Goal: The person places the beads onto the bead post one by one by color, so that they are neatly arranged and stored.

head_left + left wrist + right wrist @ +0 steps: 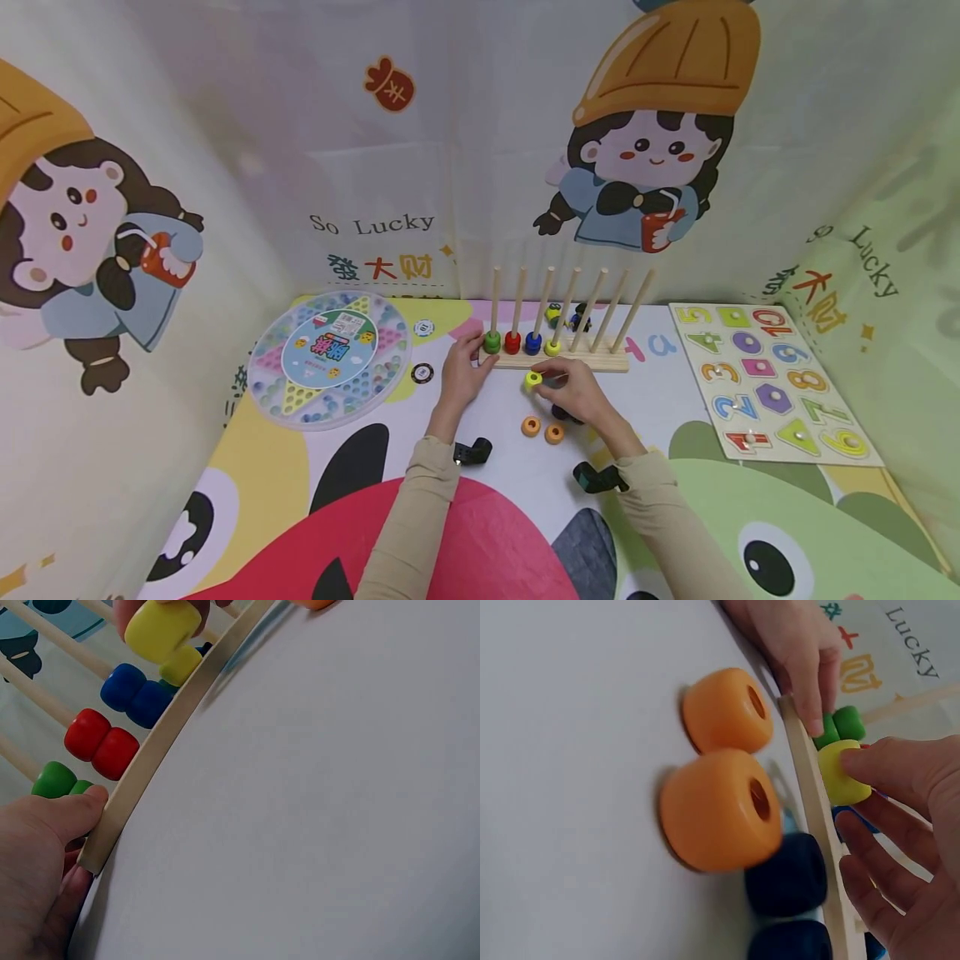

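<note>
A wooden stand with upright pegs (592, 360) lies across the table, and my left hand (462, 371) grips its left end, thumb on the base (142, 772). From the left, the pegs carry green beads (492, 342), red beads (102, 744), blue beads (136, 696) and a yellow bead (552, 347); the three right pegs are bare. Just in front of the stand, my right hand (576, 390) pinches another yellow bead (840, 772) between thumb and fingers. Two orange beads (720, 810) lie on the table below that hand, beside two dark beads (786, 874) partly hidden by it in the head view.
At the left lies a round marble game board (330, 358) with two chips (422, 372) beside it. A number puzzle board (772, 383) occupies the right side. Small toy figures (579, 318) stand behind the pegs. A printed curtain (480, 167) closes off the back.
</note>
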Demonstrator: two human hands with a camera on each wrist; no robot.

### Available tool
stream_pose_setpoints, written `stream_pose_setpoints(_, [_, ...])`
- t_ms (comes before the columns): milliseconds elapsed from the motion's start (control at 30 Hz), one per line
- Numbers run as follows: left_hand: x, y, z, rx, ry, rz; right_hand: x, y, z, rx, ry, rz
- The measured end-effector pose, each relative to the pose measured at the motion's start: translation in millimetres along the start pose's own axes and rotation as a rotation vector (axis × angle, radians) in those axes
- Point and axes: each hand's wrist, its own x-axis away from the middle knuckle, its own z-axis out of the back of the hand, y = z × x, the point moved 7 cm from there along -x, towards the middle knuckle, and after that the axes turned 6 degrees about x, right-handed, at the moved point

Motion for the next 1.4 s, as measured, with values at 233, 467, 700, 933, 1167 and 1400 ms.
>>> stream_pose_setpoints(233, [-0.2, -3.2, 1.0, 0.008, 0.004, 0.008, -1.0, 1.9, 15.9, 0.010, 0.056, -0.008])
stream_pose_setpoints(467, [-0.5, -2.2, 2.8, 0.019, 0.007, 0.009, -5.2, -6.6, 39.8, 0.020, 0.125, -0.019])
stream_pose_setpoints(700, [0.5, 0.5, 5.1, 0.025, 0.017, -0.007, -10.8, -28.0, 71.8, 0.027, 0.236, 0.055])
stream_pose_setpoints(933, [0.7, -0.7, 4.1, 0.016, 0.008, 0.004, -13.6, -56.7, 107.8, 0.041, 0.379, 0.098])
stream_pose_setpoints(1167, [1.1, 0.6, 3.4, 0.021, 0.002, 0.007, -15.8, -84.7, 137.8, 0.034, 0.536, 0.172])
stream_pose_setpoints(1400, [0.7, 1.8, 0.5, 0.010, 0.003, -0.027, -25.1, -96.6, 146.6, 0.093, 0.603, 0.135])
